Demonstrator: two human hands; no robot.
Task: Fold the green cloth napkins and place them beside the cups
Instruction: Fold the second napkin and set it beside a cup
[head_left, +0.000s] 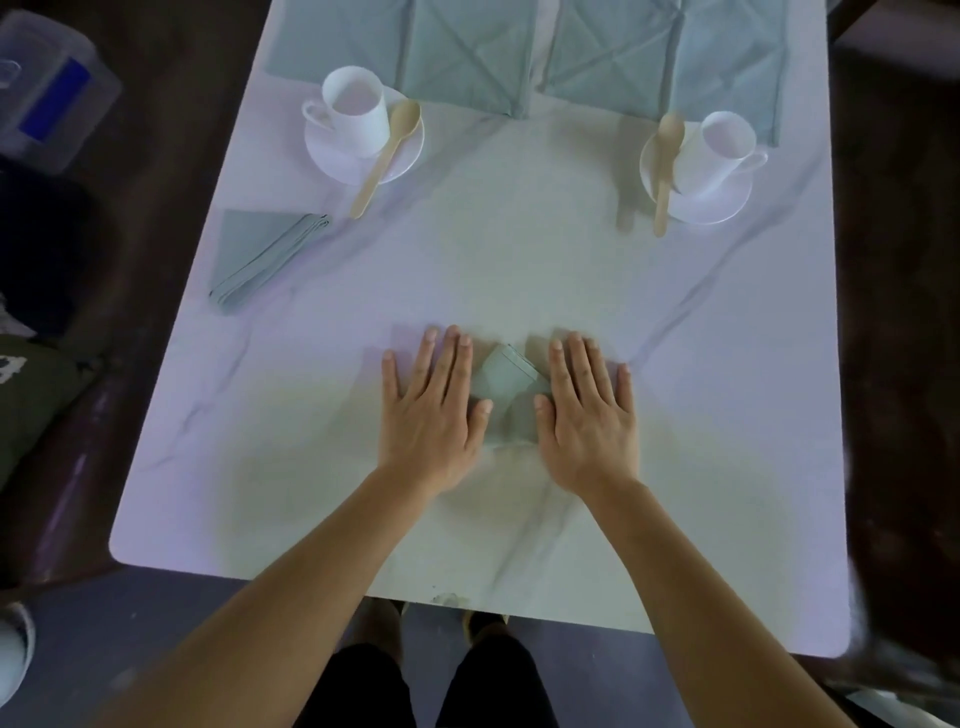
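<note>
Nothing can be read here. The plastic box (52, 119) left of the table (519, 270) carries a blue label (54, 98) too blurred to show any writing. White print (10, 366) on dark cloth (36, 400), also left of the table, is cut off and illegible.

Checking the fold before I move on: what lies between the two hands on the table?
In the head view, a small folded green napkin lies between the left hand and the right hand; both hands lie flat, partly covering its sides.

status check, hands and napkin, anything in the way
Both open, flat: left hand, right hand pressing folded napkin. One finished napkin beside left cup; right cup lacks one. Nothing blocking the way there.
</note>
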